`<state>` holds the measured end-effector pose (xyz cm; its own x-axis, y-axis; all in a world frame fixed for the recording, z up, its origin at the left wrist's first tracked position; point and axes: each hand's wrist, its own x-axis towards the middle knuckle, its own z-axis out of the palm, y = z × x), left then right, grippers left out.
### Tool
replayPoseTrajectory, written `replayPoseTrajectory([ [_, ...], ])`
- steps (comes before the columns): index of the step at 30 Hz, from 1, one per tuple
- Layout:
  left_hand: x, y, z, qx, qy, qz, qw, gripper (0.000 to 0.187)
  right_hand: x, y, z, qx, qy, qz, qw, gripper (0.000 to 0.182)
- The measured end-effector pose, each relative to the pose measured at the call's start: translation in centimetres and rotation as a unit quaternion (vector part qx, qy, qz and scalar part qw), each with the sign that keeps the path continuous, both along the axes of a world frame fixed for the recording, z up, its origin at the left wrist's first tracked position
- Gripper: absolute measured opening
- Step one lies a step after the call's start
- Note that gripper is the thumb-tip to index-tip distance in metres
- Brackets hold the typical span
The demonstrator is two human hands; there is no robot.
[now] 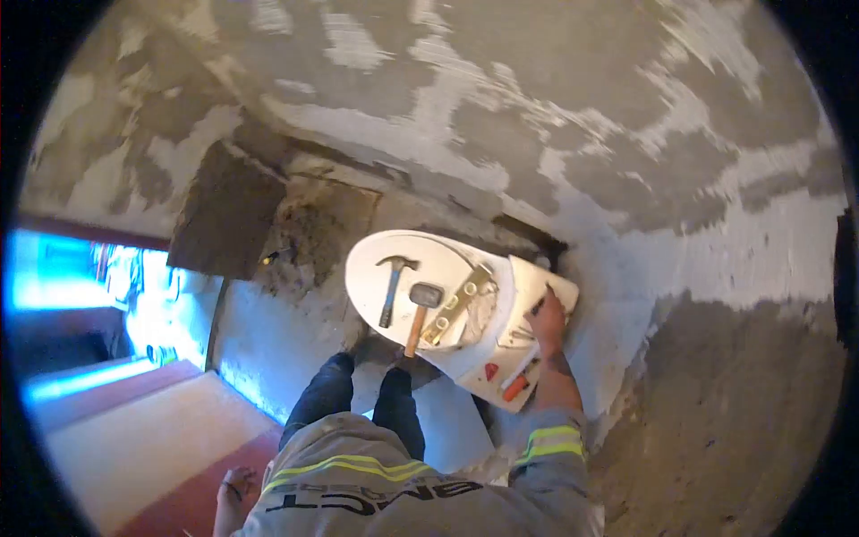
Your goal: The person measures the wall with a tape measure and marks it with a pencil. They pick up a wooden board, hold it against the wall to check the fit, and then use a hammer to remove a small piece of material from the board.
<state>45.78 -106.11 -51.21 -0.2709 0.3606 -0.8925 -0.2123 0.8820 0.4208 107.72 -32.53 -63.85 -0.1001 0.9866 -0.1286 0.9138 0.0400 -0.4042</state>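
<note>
My right hand (548, 322) reaches down onto the white cistern top (530, 279) of a toilet. Its fingers are closed over a small dark item too small to name. Beside the hand are some thin metal pieces (521, 335), and lower down an orange-handled tool (516, 387) and a small red piece (491, 370). On the white toilet lid (369, 259) rest a claw hammer (391, 288), a mallet (426, 297) with a wooden handle, and a yellowish spirit level (458, 306). My left hand (237, 486) hangs low at my side, fingers loosely apart, holding nothing visible.
A patchy plastered wall (555, 89) runs behind the toilet, and rough wall (734, 403) stands to the right. A dark board (228, 210) leans at the left corner, near broken floor (309, 228). A bright opening (134, 286) lies at left. My legs (398, 407) stand close to the toilet.
</note>
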Motion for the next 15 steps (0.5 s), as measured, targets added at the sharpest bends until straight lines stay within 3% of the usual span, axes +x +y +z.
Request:
replayPoseTrajectory([
  [2,-1.0,1.2,-1.1,-0.181,-0.082,0.284,0.938,0.034,-0.2,-0.3,0.5,-0.056,0.012,-0.025,0.998,0.089],
  [4,1.1,7.7,1.9,-0.164,-0.019,0.304,0.938,0.033,0.0,-0.6,0.7,-0.039,0.015,0.009,0.999,0.089],
  [5,1.5,10.5,2.2,-0.103,0.049,0.238,0.965,0.032,0.2,-0.7,0.9,-0.024,0.017,0.024,0.999,0.089],
  [7,-1.2,7.1,-3.2,0.058,0.170,0.036,0.983,0.024,0.8,-0.7,-0.7,0.029,-0.046,0.051,0.997,0.081],
  [9,-3.1,8.5,-4.1,0.099,0.099,0.065,0.988,0.023,0.5,-1.0,-0.7,0.076,-0.108,0.084,0.988,0.073],
  [10,-2.7,8.2,-6.6,0.168,0.153,0.151,0.962,0.025,-0.1,-1.6,0.0,0.144,-0.119,0.076,0.979,0.061],
  [11,-0.9,13.4,-2.3,0.074,0.291,-0.054,0.952,0.026,-0.7,-2.5,0.5,0.210,-0.128,0.069,0.967,0.051],
  [12,-1.0,13.4,-3.5,0.124,0.272,0.030,0.954,0.025,-1.3,-3.3,0.8,0.205,-0.124,0.092,0.966,0.051],
  [13,-1.5,13.7,-4.5,0.075,0.245,0.058,0.965,0.022,-1.6,-4.1,1.0,0.097,-0.010,0.056,0.994,0.036],
  [14,-1.1,14.7,-4.7,0.131,0.210,0.116,0.962,0.021,-2.5,-4.9,1.4,-0.018,0.099,0.017,0.995,0.025],
  [15,-0.7,15.4,-5.1,0.164,0.188,0.163,0.955,0.019,-4.7,-7.1,2.6,-0.003,0.106,-0.004,0.994,0.025],
])
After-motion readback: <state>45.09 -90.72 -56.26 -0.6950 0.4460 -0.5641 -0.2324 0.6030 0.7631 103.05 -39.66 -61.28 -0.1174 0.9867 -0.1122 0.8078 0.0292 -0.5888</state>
